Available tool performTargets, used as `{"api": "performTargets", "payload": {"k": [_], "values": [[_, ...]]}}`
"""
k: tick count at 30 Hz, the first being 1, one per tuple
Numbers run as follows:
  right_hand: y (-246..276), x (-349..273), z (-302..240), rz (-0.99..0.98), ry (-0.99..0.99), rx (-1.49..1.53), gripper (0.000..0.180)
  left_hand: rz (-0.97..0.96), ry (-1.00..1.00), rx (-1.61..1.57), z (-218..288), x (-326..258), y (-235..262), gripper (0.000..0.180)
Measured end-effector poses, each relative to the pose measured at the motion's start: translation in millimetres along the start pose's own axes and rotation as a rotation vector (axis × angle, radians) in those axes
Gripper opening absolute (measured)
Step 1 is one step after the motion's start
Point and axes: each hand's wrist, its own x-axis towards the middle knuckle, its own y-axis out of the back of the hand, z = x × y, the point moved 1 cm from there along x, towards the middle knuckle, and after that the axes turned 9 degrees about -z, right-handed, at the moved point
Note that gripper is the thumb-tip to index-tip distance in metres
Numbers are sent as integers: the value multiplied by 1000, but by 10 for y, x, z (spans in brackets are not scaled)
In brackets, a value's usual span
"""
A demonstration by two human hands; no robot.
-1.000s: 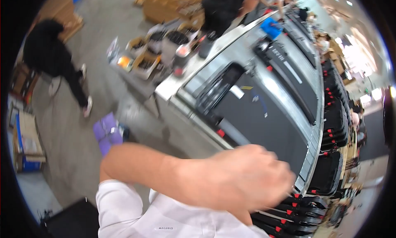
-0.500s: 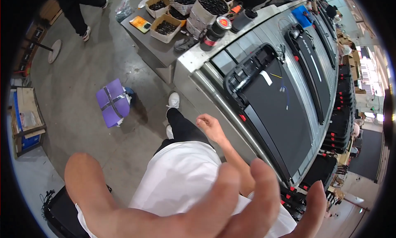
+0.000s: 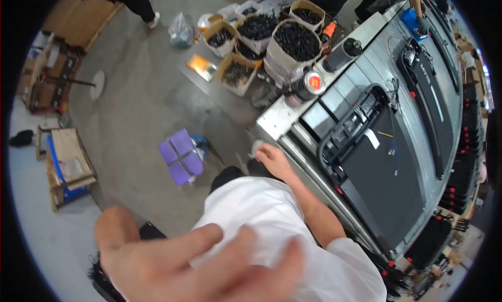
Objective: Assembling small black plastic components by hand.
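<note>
My left hand (image 3: 201,263) is raised close to the camera, large and blurred by motion. Its fingers are spread, and nothing shows in them. Low in front of my white shirt (image 3: 251,208), my right hand (image 3: 274,163) hangs beside the metal end of the conveyor line (image 3: 308,155). Its fingers curl loosely inward with nothing visible in the grip. Nearest to that hand, on the line, lies a treadmill base (image 3: 387,181) with a black belt, an open motor housing and loose wires. Neither hand touches it.
Left of me stands a purple-topped stool (image 3: 180,155) crossed with dark tape. Ahead, boxes of black parts (image 3: 298,40) crowd a low table beside a dark cylinder (image 3: 306,87). A wooden crate (image 3: 70,166) is at left. Another person's legs (image 3: 138,6) are at the far left.
The stool, table and conveyor have shifted rightward in view as my head turned. My left hand has moved left and lower in the picture. The other person has moved partly out of view.
</note>
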Motion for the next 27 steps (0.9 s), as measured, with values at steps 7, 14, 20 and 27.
{"api": "performTargets", "payload": {"k": [7, 14, 20, 27], "values": [[133, 314, 26, 90, -82, 95, 14, -699, -50, -405, -1145, 263, -1186, 34], [132, 558, -8, 286, -144, 258, 15, -677, 154, -372, -2814, 673, -2280, 31], [-35, 1000, -306, 530, -224, 264, 14, -561, 135, -381, -4336, 1364, -3044, 33], [-681, 1803, -747, 738, -265, 297, 14, -679, 17, -381, -5318, 2203, -3892, 40]]}}
